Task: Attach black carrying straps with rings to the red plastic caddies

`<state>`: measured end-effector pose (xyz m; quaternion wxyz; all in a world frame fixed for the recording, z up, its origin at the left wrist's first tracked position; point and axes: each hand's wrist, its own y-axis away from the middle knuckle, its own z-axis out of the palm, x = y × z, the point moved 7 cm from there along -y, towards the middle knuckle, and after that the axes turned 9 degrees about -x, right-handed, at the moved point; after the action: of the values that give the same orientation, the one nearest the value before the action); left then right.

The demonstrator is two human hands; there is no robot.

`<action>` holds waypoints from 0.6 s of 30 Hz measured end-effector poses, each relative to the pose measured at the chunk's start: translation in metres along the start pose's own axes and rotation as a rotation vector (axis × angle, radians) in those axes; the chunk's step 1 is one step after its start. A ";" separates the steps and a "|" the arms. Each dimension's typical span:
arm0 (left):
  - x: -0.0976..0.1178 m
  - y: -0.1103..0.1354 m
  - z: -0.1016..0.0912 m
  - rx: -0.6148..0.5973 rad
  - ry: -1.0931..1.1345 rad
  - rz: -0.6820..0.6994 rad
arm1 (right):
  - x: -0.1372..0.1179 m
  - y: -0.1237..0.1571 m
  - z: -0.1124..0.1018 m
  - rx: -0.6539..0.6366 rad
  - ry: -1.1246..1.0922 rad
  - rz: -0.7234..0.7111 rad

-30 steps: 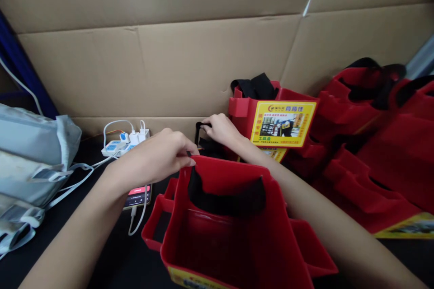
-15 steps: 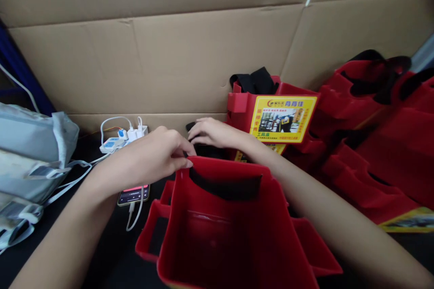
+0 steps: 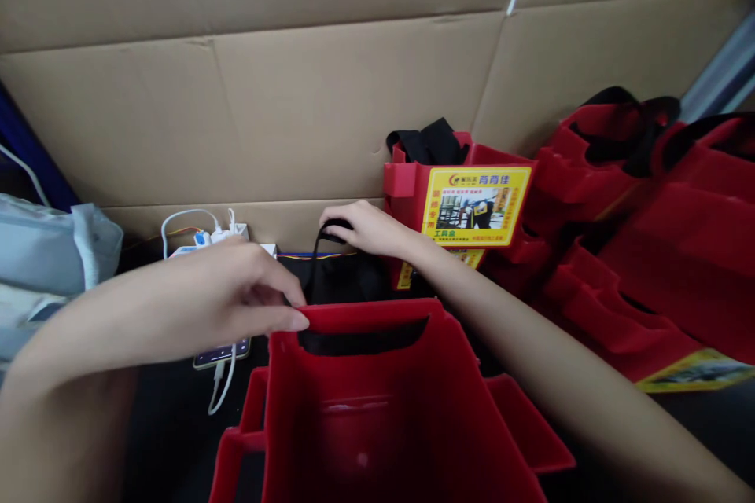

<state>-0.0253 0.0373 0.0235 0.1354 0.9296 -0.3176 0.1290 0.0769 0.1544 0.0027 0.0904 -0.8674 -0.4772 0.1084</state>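
A red fabric tool bag (image 3: 383,409) stands open right in front of me, with side pockets and a black strap (image 3: 359,342) across its far wall. My left hand (image 3: 236,302) pinches the bag's far rim at the left corner. My right hand (image 3: 362,228) reaches beyond the bag and is closed on a black strap loop (image 3: 322,247) that rises from behind the rim.
Another red tool bag with a yellow label (image 3: 472,204) stands behind, and a pile of red bags (image 3: 649,228) lies at the right. A cardboard wall (image 3: 295,94) closes the back. A white power strip (image 3: 204,240), a phone (image 3: 221,352) and a grey bag (image 3: 41,259) are at the left.
The red bag has come lower and nearer to me. My left hand slid left along the rim. My right hand has lifted the black strap loop up behind the bag.
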 end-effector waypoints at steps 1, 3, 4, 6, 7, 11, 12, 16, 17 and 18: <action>-0.007 -0.002 -0.009 0.120 0.027 -0.051 | -0.004 0.000 -0.003 0.017 -0.005 -0.002; -0.023 -0.007 -0.027 0.435 0.077 -0.165 | -0.013 0.000 -0.009 0.063 -0.019 -0.008; -0.030 -0.013 -0.031 0.553 0.092 -0.202 | -0.018 0.000 -0.013 0.091 -0.027 -0.014; -0.039 -0.035 -0.027 0.554 0.101 -0.208 | -0.023 0.000 -0.020 0.135 -0.039 -0.028; -0.043 -0.046 -0.022 0.490 0.101 -0.202 | -0.024 0.002 -0.023 0.144 -0.042 -0.029; -0.065 -0.047 -0.023 0.393 0.086 -0.338 | -0.001 0.018 -0.013 0.008 -0.104 0.112; -0.070 -0.040 -0.026 0.395 0.052 -0.389 | 0.007 0.025 -0.007 -0.053 -0.127 0.161; -0.069 -0.031 -0.026 0.304 -0.122 -0.394 | 0.015 0.045 0.014 -0.160 -0.158 0.249; -0.062 -0.036 -0.024 0.306 -0.138 -0.329 | 0.012 0.046 0.017 -0.158 -0.156 0.257; -0.054 -0.043 -0.022 0.317 -0.144 -0.249 | 0.007 0.046 0.018 -0.149 -0.156 0.261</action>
<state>-0.0428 0.1071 0.0191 -0.0205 0.9782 -0.1847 0.0927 0.1131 0.1373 -0.0272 -0.0263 -0.9153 -0.3727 0.1506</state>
